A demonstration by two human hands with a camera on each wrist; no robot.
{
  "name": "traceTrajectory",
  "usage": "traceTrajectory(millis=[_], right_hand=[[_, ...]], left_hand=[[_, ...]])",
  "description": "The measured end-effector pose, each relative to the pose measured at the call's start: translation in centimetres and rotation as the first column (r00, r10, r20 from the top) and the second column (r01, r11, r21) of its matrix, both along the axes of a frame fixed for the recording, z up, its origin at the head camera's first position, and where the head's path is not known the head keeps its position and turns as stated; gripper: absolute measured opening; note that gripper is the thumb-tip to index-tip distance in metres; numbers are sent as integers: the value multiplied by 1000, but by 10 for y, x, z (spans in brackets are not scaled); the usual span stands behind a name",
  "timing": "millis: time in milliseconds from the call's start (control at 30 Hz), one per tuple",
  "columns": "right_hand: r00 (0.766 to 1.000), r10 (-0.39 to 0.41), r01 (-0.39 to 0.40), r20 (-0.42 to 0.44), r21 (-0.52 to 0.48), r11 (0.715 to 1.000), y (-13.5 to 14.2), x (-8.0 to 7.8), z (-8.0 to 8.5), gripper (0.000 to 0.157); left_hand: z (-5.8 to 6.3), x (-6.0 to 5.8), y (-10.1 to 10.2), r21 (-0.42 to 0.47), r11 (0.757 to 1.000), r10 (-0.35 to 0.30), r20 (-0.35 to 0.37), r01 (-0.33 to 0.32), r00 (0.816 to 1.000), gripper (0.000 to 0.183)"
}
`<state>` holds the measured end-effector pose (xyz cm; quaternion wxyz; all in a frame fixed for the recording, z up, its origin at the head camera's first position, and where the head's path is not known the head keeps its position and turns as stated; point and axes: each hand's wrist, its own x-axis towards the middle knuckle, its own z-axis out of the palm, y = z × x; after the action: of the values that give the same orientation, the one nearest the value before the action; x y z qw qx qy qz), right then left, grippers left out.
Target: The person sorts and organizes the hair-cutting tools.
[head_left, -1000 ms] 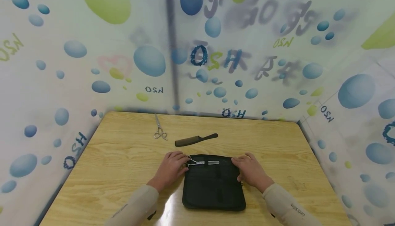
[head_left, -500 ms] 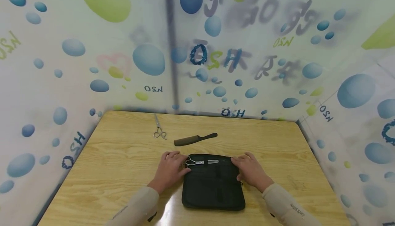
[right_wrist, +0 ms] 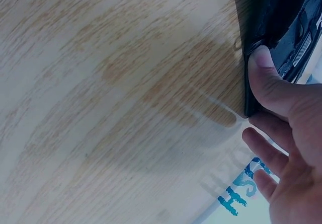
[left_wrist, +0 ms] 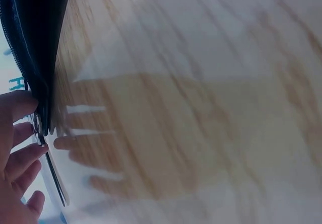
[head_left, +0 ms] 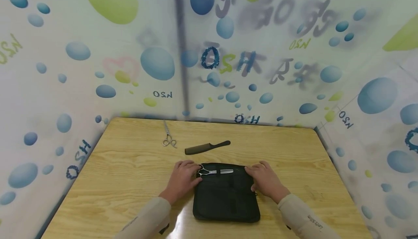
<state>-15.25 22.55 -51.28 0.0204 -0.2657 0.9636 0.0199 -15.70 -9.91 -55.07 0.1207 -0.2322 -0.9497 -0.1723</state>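
Observation:
A black zip case lies open on the table in the head view. Thinning scissors lie across its upper part, their blades passing under a narrow strap. My left hand holds the finger rings at the case's left edge, thumb over the edge; in the left wrist view the fingertips are right by the metal handle. With the thumb on top, my right hand pinches the upper right edge of the case. The toothed blade shows beyond that thumb in the right wrist view.
Behind the case, a dark comb with a handle lies on the wooden table. Another pair of scissors rests farther back to the left. Patterned walls stand behind the table and at both sides.
My left thumb has shifted from beside the case onto its left edge. The thinning scissors have slid slightly right under the strap since half a second ago. My right hand keeps its place.

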Motion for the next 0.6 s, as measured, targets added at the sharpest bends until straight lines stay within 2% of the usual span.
traceTrajectory(millis=[200,433,600], right_hand=[[1000,-4,4,1,-13,1000,0,0,-2,69],[1000,-4,4,-5,-16,1000,1,-2,-5,69],[1000,-9,9,-8,-3,1000,1,-3,-6,70]], left_hand=[[0,-1,4,-18,1000,-7,-26,7,1000,38],[-1,-2,7,12,1000,-8,-9,8,1000,36],[0,-2,7,2,1000,-5,13,5,1000,40]])
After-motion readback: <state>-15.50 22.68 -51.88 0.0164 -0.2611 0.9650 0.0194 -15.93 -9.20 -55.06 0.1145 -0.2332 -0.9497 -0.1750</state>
